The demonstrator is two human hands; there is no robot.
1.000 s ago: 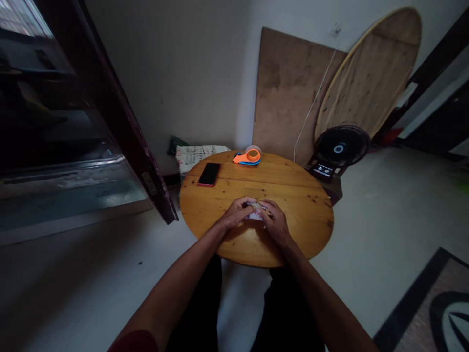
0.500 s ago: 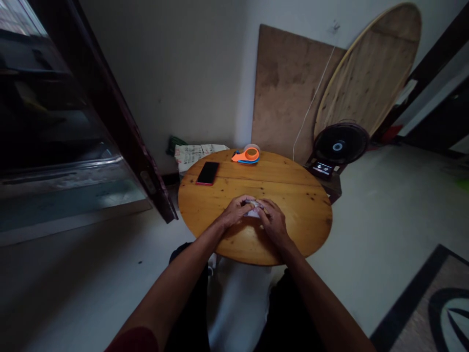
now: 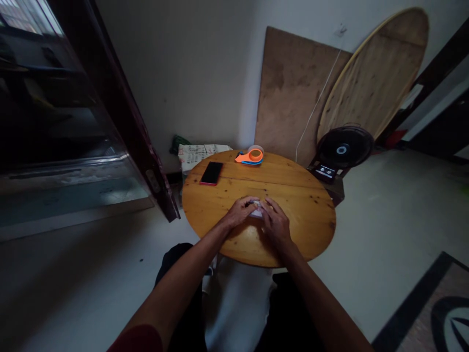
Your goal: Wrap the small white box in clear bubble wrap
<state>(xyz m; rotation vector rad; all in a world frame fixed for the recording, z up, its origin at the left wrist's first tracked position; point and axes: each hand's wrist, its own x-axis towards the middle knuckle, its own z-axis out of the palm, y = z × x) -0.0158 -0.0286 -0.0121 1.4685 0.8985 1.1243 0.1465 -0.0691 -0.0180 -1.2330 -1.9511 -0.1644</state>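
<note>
Over the front middle of the round table, both hands meet around a small white flat object (image 3: 257,213), too small and covered to name exactly. My left hand (image 3: 241,211) grips its left side with the fingers curled behind it and the thumb on top. My right hand (image 3: 275,221) is on its right side, thumb and fingertips against it, one finger raised a little apart. The fingers hide the object's upper edge and right part.
On the round wooden table (image 3: 304,195) lie a phone with a red edge (image 3: 211,173) and an orange and blue tape dispenser (image 3: 250,156). Behind stand a brown board (image 3: 293,93) and a round wooden panel (image 3: 381,73). A dark fan-like device (image 3: 344,149) is at the right, a door (image 3: 142,161) at the left.
The fingers of my right hand have lifted and spread slightly from the white object. My left hand keeps its hold. The whole view has shifted a little.
</note>
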